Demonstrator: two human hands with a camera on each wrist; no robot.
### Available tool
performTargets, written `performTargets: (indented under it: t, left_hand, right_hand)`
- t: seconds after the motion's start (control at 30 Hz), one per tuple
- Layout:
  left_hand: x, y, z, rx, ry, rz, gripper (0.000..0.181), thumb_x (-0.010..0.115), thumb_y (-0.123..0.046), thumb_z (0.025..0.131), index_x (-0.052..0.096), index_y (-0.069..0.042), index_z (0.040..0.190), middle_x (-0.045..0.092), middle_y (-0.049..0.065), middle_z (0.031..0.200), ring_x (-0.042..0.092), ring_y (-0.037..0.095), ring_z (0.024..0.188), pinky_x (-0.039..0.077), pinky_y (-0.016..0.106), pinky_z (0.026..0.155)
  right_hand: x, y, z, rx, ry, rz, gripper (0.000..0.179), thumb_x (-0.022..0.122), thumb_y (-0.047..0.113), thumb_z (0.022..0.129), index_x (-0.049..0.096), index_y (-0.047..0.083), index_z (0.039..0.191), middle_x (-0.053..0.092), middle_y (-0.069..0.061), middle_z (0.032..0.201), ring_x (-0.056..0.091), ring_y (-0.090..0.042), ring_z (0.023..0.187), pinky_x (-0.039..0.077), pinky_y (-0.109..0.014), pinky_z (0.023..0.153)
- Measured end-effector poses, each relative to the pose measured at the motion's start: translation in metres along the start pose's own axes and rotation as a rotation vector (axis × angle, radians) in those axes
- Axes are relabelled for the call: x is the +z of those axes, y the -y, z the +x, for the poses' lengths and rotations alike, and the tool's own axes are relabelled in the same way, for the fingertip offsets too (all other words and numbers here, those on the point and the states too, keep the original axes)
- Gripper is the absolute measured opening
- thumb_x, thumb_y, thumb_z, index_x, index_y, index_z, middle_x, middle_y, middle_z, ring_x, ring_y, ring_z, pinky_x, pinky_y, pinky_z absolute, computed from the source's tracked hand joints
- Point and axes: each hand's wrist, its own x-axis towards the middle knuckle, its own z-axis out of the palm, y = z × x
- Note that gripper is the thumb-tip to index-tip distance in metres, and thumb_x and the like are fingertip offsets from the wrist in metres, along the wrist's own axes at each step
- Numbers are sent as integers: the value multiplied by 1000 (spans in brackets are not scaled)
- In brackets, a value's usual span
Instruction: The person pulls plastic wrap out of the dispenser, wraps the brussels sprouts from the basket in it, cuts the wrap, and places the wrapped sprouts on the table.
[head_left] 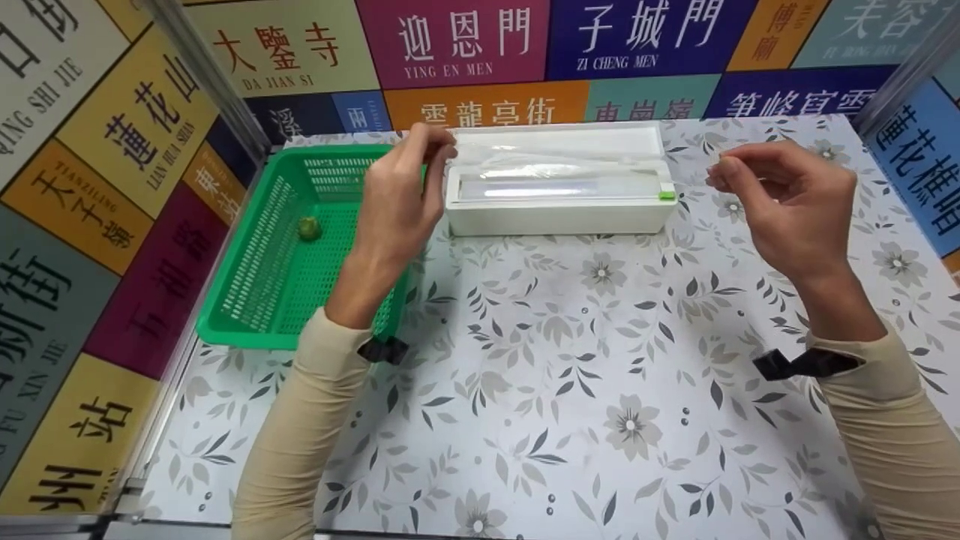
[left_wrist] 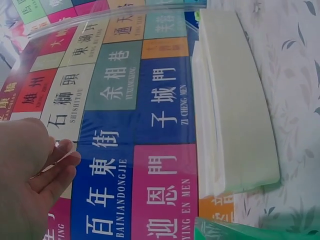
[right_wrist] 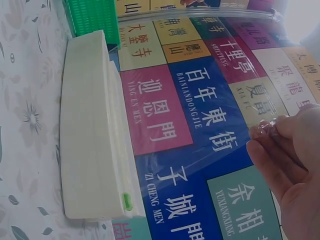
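A sheet of clear cling film (head_left: pixel 555 159) stretches between the two hands, above a white cling film box (head_left: pixel 562 220) whose lid stands raised at the back. My left hand (head_left: pixel 399 187) pinches one corner of the film beside the box's left end, overlapping the basket's edge in the head view. Out past the box's right end, my right hand (head_left: pixel 801 202) pinches the other corner; a crumpled bit of film (right_wrist: pixel 268 127) shows between its fingertips in the right wrist view. A small green slide cutter (head_left: pixel 666 196) sits at the box's right front corner.
To the left stands a green plastic basket (head_left: pixel 225 334) with a small round green vegetable (head_left: pixel 308 229) inside. A floral cloth (head_left: pixel 570 360) covers the table. Panels with colourful lettering (head_left: pixel 465 45) rise along the back and both sides.
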Motion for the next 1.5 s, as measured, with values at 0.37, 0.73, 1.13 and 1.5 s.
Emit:
performTargets:
  t: [0.37,0.73,1.13,1.5]
  left_hand:
    - [-1,-7,1,-17,-9,-56,19,56,-15,113,67,-2,121,78,12,114,75,19,107,59,21,97]
    - [-4,-10,-3,6,-45,-81,19,57,-16,113,67,-1,120,78,12,113,76,18,105,60,24,96]
    - [-12,-7,-34,-18,40,-55,20,59,-20,113,69,-4,119,77,9,109,75,18,100,63,31,91]
    - [-14,-4,-75,23,147,32,17,57,-21,113,69,-9,117,78,5,105,77,16,97,64,32,83]
  right_hand:
    - [-2,4,1,15,-28,9,15,74,-1,99,78,-11,111,83,1,99,80,-9,91,64,-21,85]
    - [-3,12,-5,9,-40,41,15,74,-4,98,76,-15,109,82,0,99,81,-11,91,64,-22,84]
    - [-12,7,-41,-60,161,77,10,74,-18,91,76,-17,100,83,-10,93,80,-7,88,62,-16,80]
    - [-16,-29,-80,-41,353,29,29,77,-24,83,82,-2,101,82,-16,93,79,-5,84,61,-13,79]
